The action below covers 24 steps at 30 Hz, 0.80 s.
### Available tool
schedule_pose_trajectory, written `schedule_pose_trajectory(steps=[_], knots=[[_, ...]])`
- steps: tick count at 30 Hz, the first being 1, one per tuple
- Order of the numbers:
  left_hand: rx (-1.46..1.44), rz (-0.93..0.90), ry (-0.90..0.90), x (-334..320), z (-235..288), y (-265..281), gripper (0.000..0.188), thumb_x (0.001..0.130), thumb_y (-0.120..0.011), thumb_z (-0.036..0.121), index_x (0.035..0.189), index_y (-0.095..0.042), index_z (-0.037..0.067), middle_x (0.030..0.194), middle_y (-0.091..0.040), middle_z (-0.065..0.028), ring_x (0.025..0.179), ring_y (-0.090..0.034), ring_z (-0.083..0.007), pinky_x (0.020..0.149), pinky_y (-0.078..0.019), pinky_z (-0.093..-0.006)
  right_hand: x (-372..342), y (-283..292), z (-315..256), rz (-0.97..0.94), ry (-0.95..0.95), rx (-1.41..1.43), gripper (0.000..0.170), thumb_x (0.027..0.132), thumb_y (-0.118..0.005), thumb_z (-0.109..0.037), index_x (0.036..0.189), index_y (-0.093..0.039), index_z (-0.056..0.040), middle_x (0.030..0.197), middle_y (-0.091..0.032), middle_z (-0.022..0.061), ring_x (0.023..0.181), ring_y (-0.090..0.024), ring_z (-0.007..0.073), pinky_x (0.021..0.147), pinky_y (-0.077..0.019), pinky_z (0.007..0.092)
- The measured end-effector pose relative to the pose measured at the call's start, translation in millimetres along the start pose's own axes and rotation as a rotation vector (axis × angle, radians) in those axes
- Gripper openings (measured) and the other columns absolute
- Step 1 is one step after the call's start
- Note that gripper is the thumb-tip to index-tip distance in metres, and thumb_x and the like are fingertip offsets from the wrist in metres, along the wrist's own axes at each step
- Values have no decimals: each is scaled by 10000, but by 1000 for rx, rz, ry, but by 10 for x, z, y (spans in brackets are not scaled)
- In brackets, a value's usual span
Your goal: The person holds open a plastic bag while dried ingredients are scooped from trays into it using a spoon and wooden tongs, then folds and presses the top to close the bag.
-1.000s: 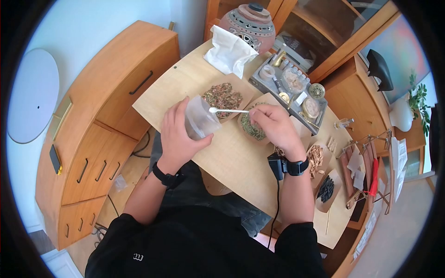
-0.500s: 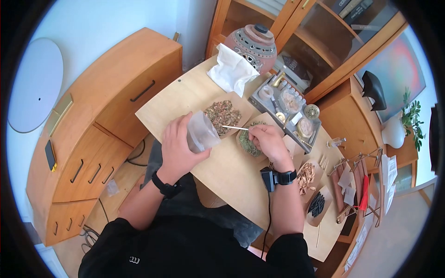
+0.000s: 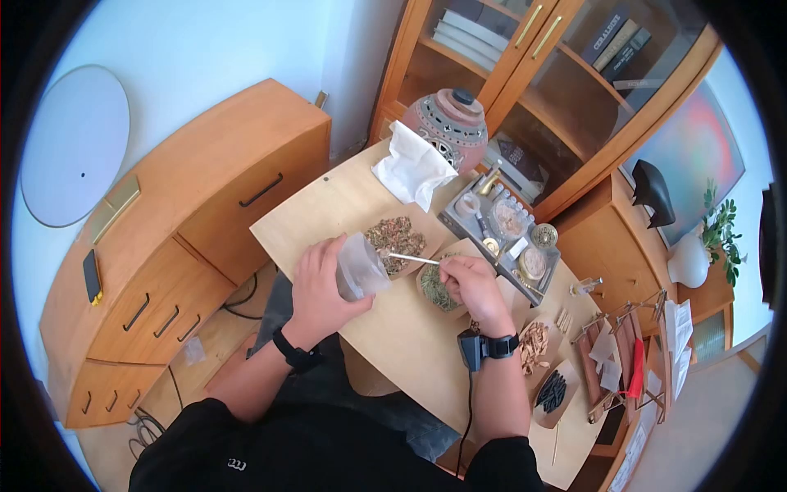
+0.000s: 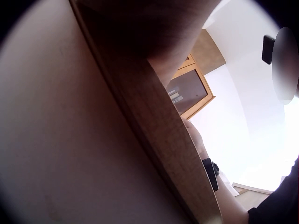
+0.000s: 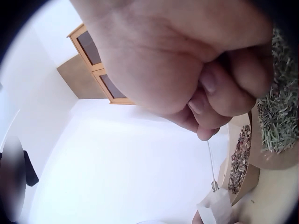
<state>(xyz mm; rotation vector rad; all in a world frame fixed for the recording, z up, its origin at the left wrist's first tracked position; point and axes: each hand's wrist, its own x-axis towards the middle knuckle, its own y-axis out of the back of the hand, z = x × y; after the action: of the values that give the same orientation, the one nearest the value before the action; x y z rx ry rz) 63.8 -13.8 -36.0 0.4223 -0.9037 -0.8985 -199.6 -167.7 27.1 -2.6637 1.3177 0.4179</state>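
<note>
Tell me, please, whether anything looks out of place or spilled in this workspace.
Two small things: a clear, plastic-looking piece lies on the floor beside the drawer cabinet, seemingly dropped; and one tiny dark speck sits on the table outside the tray of dried mix, perhaps a stray crumb.

The grey tray (image 3: pixel 465 231) blocks the right grip's (image 3: pixel 475 287) way forward.

Spoon (image 3: pixel 418 259) — part-hidden by right grip (image 3: pixel 473 289), pouch (image 3: pixel 359 264) interior unclear
</note>
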Motion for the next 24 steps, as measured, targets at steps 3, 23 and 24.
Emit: schedule_pose_trajectory(steps=[3,23,24], knots=[[0,-4,-7,3,-5,-10,1066,699,-974,327,1620,-515,49,1481,-601,-205,1381,-577,-426,1190,-451,-540,-25,-87,42,7,109,-286,339,1141,-641,-269,885,-697,-53,684,-501,-76,585,-445,59,545,-334,273],[-6,0,-13,-2,14,-16,1065,698,-981,305,1624,-514,59,1468,-605,-214,1367,-584,-433,1170,-472,-535,64,66,117,90,7,-99,340,1136,-651,-236,849,-683,-57,693,-504,-75,557,-383,32,511,-252,251],[-5,-3,-4,-4,18,-13,1065,698,-981,307,1624,-515,60,1470,-604,-213,1368,-583,-433,1170,-472,-536,66,83,118,74,8,-60,337,1140,-647,-232,853,-678,-58,687,-490,-83,549,-364,33,508,-242,256]])
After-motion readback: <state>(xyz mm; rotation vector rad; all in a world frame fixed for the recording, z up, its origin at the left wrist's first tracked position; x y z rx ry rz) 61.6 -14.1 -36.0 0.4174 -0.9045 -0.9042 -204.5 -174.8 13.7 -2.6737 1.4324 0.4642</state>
